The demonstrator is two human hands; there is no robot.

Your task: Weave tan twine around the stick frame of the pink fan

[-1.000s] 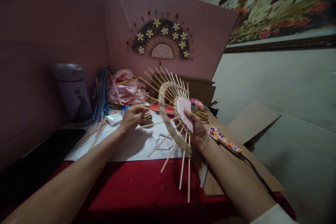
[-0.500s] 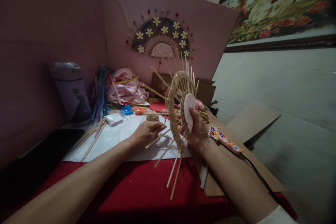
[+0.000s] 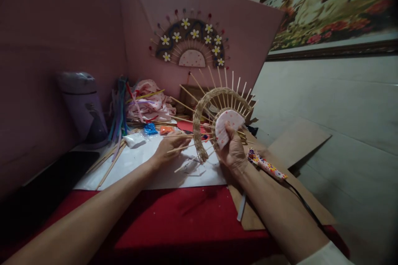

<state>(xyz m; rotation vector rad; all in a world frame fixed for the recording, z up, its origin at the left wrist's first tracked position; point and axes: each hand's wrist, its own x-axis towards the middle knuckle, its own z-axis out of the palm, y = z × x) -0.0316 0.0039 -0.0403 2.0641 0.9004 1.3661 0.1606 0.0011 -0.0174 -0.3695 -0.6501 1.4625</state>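
My right hand (image 3: 234,151) is closed on a half-round woven fan (image 3: 199,121), its thumb pressed on the fan's pink dotted fabric centre (image 3: 228,123). A braided twine band arches over thin sticks that spread outward like rays. The fan's face is turned mostly towards me. My left hand (image 3: 170,145) is to the left of the fan, behind the tips of its lower left sticks. Its fingers are curled, and what they hold, if anything, is hidden. Blue (image 3: 151,128) and orange (image 3: 167,130) packets lie just beyond it.
A finished fan with white flowers (image 3: 194,34) hangs on the pink board. At left stand a purple flask (image 3: 83,109) and ribbons (image 3: 119,109) beside crumpled pink fabric (image 3: 151,101). Right of my arm, a flower-patterned tool (image 3: 267,165) with a black cord lies on cardboard (image 3: 298,203).
The fan has turned from nearly edge-on to face me, and its lower sticks have swung up and left. My left hand has shifted slightly left; the twine ball by it no longer shows.
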